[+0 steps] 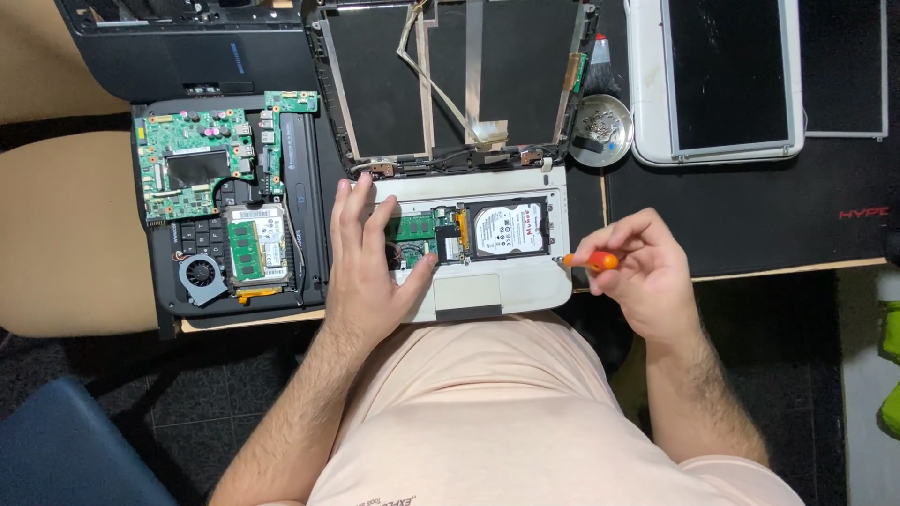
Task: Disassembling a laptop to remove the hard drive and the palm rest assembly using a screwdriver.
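Dark matting covers the tabletop (750,225), with a dark floor below its near edge. Nearest, the left hand (366,272) lies flat with fingers spread on the left part of a small white laptop base (497,286), thumb by the open bay. The right hand (642,267) has its fingers pinched around an orange-handled screwdriver (591,261), tip at the base's right edge. Inside the bay sit a hard drive (509,228) and a green memory module (412,226). Left lies a black opened laptop with a green circuit board (192,164). Farther back are a stripped screen lid (450,80), a round metal dish (601,129) and a white-framed panel (722,80).
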